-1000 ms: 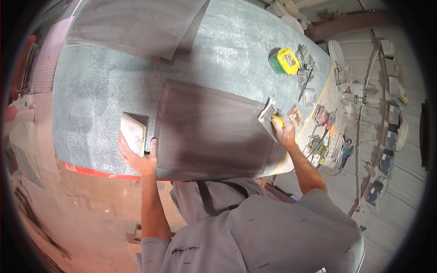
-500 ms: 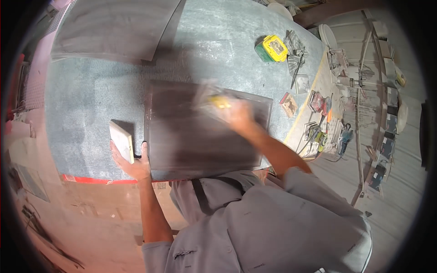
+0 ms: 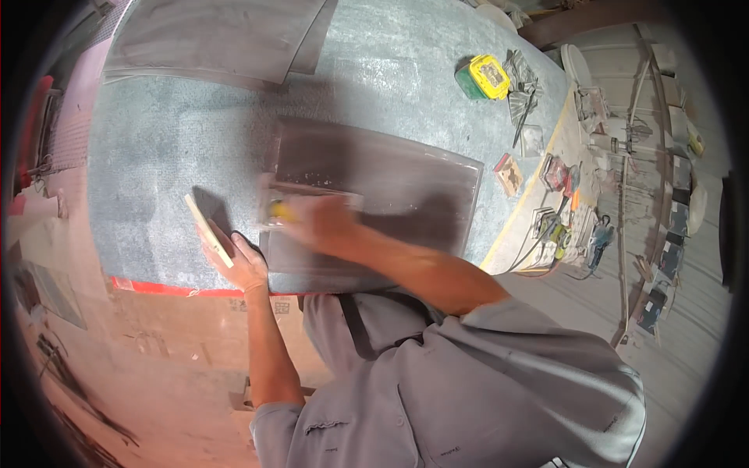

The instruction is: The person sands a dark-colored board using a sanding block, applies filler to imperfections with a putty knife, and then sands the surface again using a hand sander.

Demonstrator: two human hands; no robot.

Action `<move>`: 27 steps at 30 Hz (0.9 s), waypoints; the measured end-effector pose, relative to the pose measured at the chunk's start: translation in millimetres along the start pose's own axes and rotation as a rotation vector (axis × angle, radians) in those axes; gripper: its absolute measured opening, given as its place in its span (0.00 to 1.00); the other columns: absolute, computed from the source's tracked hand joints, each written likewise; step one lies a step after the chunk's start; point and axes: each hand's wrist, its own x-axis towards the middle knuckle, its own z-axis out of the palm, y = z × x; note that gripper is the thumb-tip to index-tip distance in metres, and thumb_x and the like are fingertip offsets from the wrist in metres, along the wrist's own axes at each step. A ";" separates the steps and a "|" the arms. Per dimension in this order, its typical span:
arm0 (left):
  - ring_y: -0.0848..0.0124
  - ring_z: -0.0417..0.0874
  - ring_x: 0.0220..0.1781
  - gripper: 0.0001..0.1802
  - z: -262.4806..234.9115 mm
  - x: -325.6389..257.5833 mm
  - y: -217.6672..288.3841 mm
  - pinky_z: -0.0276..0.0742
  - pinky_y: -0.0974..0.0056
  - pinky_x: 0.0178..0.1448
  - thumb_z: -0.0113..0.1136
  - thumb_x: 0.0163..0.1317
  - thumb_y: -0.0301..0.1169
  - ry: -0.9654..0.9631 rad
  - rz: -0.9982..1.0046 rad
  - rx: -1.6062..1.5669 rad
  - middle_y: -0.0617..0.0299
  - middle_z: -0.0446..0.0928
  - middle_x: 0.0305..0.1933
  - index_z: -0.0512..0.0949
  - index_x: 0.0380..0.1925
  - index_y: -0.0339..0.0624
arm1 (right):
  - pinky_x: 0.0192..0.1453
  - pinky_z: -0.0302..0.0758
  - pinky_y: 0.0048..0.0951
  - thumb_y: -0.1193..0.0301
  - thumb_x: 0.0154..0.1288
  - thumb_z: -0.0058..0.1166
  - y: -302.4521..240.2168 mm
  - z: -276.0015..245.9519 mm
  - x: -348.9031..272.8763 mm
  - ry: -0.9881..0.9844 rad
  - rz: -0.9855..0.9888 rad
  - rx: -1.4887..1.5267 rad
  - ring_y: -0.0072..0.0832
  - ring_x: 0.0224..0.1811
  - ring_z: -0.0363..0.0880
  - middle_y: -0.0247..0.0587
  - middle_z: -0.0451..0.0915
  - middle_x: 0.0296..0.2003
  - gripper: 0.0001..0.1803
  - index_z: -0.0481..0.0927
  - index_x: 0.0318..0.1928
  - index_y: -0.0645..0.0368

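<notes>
A dark rectangular panel [image 3: 413, 175] lies on the grey-blue tabletop in front of me, with pale specks on its upper face. My right hand [image 3: 324, 222] is closed on a motion-blurred tool with a yellow part [image 3: 281, 210], over the panel's left part; the blur hides the tool's kind. Left of the panel, close to the table's near edge, my left hand [image 3: 246, 269] grips a small, pale flat board [image 3: 209, 232]. The board is tilted, so mostly its thin light edge shows.
Large grey sheets [image 3: 211, 39] lie at the table's far left. A yellow-and-green tub [image 3: 484, 78] stands at the far right, near crumpled dark plastic [image 3: 521, 82] and a small red-edged box [image 3: 509, 175]. Power tools [image 3: 554, 173] rest beyond the table's right edge.
My right hand has swept the tool left and nearer across the panel. The pale board in my left hand has tipped from showing its face to nearly edge-on. The whole view has shifted slightly.
</notes>
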 end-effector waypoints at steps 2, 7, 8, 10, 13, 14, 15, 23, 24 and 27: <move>0.36 0.62 0.85 0.45 -12.0 8.4 21.8 0.53 0.38 0.87 0.57 0.74 0.38 0.101 -0.066 -0.179 0.35 0.61 0.86 0.56 0.85 0.28 | 0.22 0.76 0.44 0.57 0.73 0.70 48.5 -97.1 -52.7 0.027 -0.075 -0.266 0.38 0.22 0.82 0.37 0.84 0.26 0.13 0.88 0.41 0.53; 0.40 0.61 0.86 0.46 -15.7 14.8 36.1 0.48 0.40 0.89 0.54 0.76 0.43 0.073 -0.040 -0.184 0.39 0.60 0.87 0.53 0.85 0.27 | 0.25 0.83 0.45 0.63 0.78 0.65 141.2 -172.7 -178.3 0.103 0.395 -0.300 0.44 0.26 0.86 0.45 0.84 0.27 0.12 0.88 0.46 0.59; 0.40 0.61 0.86 0.45 -14.3 13.6 33.3 0.49 0.40 0.89 0.54 0.76 0.43 0.085 -0.054 -0.195 0.39 0.60 0.87 0.54 0.85 0.28 | 0.25 0.83 0.44 0.63 0.77 0.66 142.4 -162.5 -183.7 0.154 0.518 -0.183 0.44 0.26 0.86 0.44 0.84 0.27 0.12 0.88 0.46 0.58; 0.41 0.61 0.86 0.44 -11.8 11.7 32.1 0.49 0.39 0.88 0.53 0.75 0.43 0.104 -0.046 -0.217 0.40 0.60 0.88 0.55 0.85 0.31 | 0.21 0.78 0.44 0.59 0.75 0.66 71.1 -83.7 -114.7 -0.196 0.351 -0.390 0.42 0.26 0.86 0.44 0.83 0.25 0.11 0.87 0.43 0.53; 0.39 0.58 0.88 0.39 2.2 1.5 11.5 0.50 0.43 0.90 0.38 0.84 0.50 0.113 -0.084 -0.210 0.37 0.60 0.88 0.62 0.85 0.34 | 0.32 0.78 0.57 0.51 0.72 0.67 -50.9 25.7 3.0 0.005 0.239 0.020 0.53 0.28 0.87 0.52 0.86 0.29 0.20 0.81 0.37 0.56; 0.39 0.58 0.89 0.40 -4.2 4.0 16.3 0.51 0.45 0.90 0.34 0.85 0.52 0.073 -0.151 -0.344 0.36 0.60 0.87 0.63 0.84 0.34 | 0.32 0.79 0.57 0.50 0.72 0.66 -60.9 27.4 12.3 -0.044 0.217 0.037 0.52 0.29 0.87 0.52 0.86 0.28 0.21 0.82 0.39 0.56; 0.40 0.58 0.89 0.41 -12.4 8.9 27.8 0.52 0.47 0.90 0.30 0.86 0.54 0.025 -0.212 -0.490 0.35 0.60 0.87 0.64 0.84 0.33 | 0.33 0.79 0.57 0.50 0.73 0.65 -68.6 19.3 19.8 -0.090 0.204 0.044 0.52 0.29 0.88 0.52 0.86 0.28 0.21 0.82 0.42 0.56; 0.39 0.60 0.86 0.48 -16.9 11.1 33.2 0.49 0.38 0.88 0.43 0.80 0.57 0.088 -0.051 -0.266 0.40 0.60 0.88 0.53 0.85 0.30 | 0.32 0.84 0.46 0.65 0.76 0.67 102.7 -168.9 -225.8 0.176 0.563 0.085 0.47 0.28 0.89 0.51 0.88 0.29 0.10 0.88 0.47 0.60; 0.38 0.60 0.86 0.47 -12.5 10.9 31.2 0.48 0.38 0.88 0.43 0.80 0.56 0.105 -0.038 -0.270 0.41 0.60 0.88 0.54 0.85 0.30 | 0.32 0.84 0.46 0.65 0.76 0.66 97.4 -165.1 -225.1 0.103 0.628 0.020 0.47 0.27 0.89 0.51 0.87 0.28 0.10 0.88 0.46 0.59; 0.38 0.61 0.85 0.46 -9.4 9.1 27.3 0.48 0.38 0.88 0.41 0.81 0.57 0.119 -0.051 -0.328 0.40 0.62 0.87 0.56 0.85 0.32 | 0.30 0.82 0.52 0.54 0.76 0.66 43.4 -93.6 -171.2 -0.118 0.301 -0.223 0.51 0.27 0.88 0.55 0.87 0.30 0.16 0.88 0.48 0.54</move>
